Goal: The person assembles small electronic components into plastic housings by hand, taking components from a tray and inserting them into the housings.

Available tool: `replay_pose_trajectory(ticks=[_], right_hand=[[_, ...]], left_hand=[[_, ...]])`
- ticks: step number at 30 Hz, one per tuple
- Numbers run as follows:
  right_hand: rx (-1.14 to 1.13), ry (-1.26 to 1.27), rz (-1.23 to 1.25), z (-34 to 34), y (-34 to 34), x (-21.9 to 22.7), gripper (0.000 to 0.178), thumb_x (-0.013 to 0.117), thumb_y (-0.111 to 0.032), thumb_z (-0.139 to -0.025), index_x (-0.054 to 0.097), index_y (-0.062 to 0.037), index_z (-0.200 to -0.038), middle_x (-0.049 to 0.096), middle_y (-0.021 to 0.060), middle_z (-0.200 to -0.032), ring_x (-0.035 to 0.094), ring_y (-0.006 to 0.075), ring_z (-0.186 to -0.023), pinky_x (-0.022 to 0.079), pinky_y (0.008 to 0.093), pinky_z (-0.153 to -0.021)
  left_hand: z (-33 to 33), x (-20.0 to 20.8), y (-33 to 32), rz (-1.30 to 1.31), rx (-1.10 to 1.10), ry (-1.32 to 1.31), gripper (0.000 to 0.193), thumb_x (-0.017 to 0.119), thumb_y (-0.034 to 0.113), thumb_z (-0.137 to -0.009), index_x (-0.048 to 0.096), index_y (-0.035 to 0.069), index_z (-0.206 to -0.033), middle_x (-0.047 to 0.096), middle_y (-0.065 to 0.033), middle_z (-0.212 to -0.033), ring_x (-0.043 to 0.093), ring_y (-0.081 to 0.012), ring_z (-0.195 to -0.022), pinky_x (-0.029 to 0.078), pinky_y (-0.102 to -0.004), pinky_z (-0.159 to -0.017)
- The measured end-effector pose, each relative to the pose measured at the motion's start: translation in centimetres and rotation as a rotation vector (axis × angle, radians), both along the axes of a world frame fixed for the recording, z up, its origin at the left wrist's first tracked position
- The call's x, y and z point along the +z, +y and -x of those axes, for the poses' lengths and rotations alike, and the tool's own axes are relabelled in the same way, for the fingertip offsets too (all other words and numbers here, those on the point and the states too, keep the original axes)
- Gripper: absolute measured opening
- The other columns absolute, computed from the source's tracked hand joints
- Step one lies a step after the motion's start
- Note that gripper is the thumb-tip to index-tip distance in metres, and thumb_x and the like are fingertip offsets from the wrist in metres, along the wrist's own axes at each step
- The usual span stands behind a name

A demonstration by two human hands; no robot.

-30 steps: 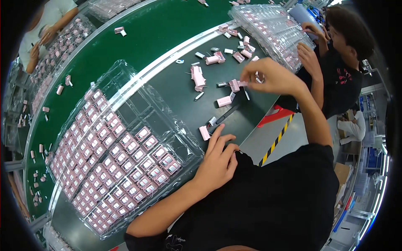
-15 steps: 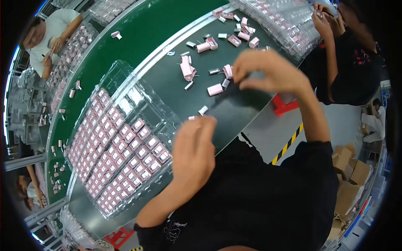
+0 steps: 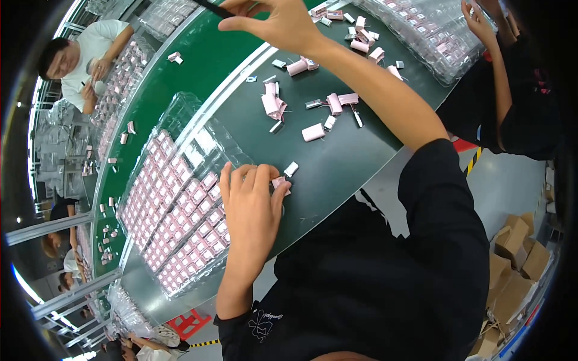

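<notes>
On the dark green work surface, my left hand [image 3: 248, 201] has its thumb and fingers around a small pink wrapped part [image 3: 280, 183]; the fingers partly hide it. Close by lies a small silver-white block [image 3: 291, 169]. My right hand [image 3: 274, 23] reaches up to the top edge of the view, over the green belt. Pinched in it is a thin black stick [image 3: 212, 8], cut off by the picture's edge. Left of my left hand, a clear plastic tray [image 3: 171, 293] holds rows of pink parts with pale tops. Pink cylinders [image 3: 313, 132] with wired silver blocks lie scattered beyond.
A green conveyor belt [image 3: 198, 66] curves past, carrying loose pink parts [image 3: 175, 58]. Stacked clear trays [image 3: 421, 36] stand at the far right beside a co-worker in black [image 3: 512, 108]. Across the belt, a person in white [image 3: 84, 54] works. Cardboard boxes [image 3: 515, 259] lie on the floor.
My right hand has swung up and left from the scattered pink cylinders to the top of the view, with the black stick. My left hand has shifted slightly left, its fingers around the pink part.
</notes>
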State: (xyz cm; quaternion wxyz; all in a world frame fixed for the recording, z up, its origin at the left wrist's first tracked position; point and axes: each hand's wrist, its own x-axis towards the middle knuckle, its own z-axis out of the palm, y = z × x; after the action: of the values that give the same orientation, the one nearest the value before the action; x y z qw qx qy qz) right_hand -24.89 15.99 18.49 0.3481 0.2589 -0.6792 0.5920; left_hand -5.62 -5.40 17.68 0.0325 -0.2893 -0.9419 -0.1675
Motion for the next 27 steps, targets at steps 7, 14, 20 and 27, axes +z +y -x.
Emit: replay_pose_trajectory(ticks=[7,14,20,27], right_hand=[[-0.076,0.071,0.126,-0.6,0.5,0.6,0.023,0.080,-0.011,-0.085,0.066,0.0004,-0.098,0.064,0.0020,-0.082,0.059,0.0071,-0.071,0.048,0.0220,-0.065],[0.153,0.046,0.146,-5.0,-4.1,-0.3,0.023,0.083,-0.012,-0.081,0.064,-0.0044,-0.091,0.060,0.0013,-0.088,0.063,0.0085,-0.080,0.052,0.0234,-0.072],[0.269,0.139,0.033,-7.4,-6.6,-2.1,0.020,0.081,-0.011,-0.078,0.064,-0.0061,-0.088,0.064,0.0024,-0.080,0.061,0.0129,-0.067,0.047,0.0260,-0.059],[0.367,-0.023,-0.037,-7.1,-6.7,-2.0,0.019,0.081,-0.010,-0.079,0.070,-0.0029,-0.092,0.072,0.0054,-0.088,0.068,0.0146,-0.076,0.055,0.0268,-0.069]], left_hand=[[-0.5,0.7,0.1,0.100,-0.012,-0.037,0.038,0.081,0.016,-0.077,0.063,0.003,-0.107,0.066,-0.0109,-0.099,0.057,-0.0312,-0.119,0.023,-0.0554,-0.119],[0.7,1.3,-2.5,-0.692,0.154,-0.356,0.041,0.082,-0.001,-0.075,0.061,-0.001,-0.109,0.063,-0.0141,-0.117,0.067,-0.0231,-0.104,0.052,-0.0360,-0.099],[3.0,0.3,-6.2,-1.235,0.167,-0.774,0.045,0.072,0.002,-0.087,0.044,-0.001,-0.122,0.058,-0.0212,-0.121,0.070,-0.0279,-0.093,0.058,-0.0403,-0.088],[2.5,0.1,-6.2,-1.466,0.310,-0.775,0.055,0.074,0.010,-0.087,0.042,0.001,-0.131,0.057,-0.0226,-0.124,0.067,-0.0236,-0.095,0.059,-0.0458,-0.090]])
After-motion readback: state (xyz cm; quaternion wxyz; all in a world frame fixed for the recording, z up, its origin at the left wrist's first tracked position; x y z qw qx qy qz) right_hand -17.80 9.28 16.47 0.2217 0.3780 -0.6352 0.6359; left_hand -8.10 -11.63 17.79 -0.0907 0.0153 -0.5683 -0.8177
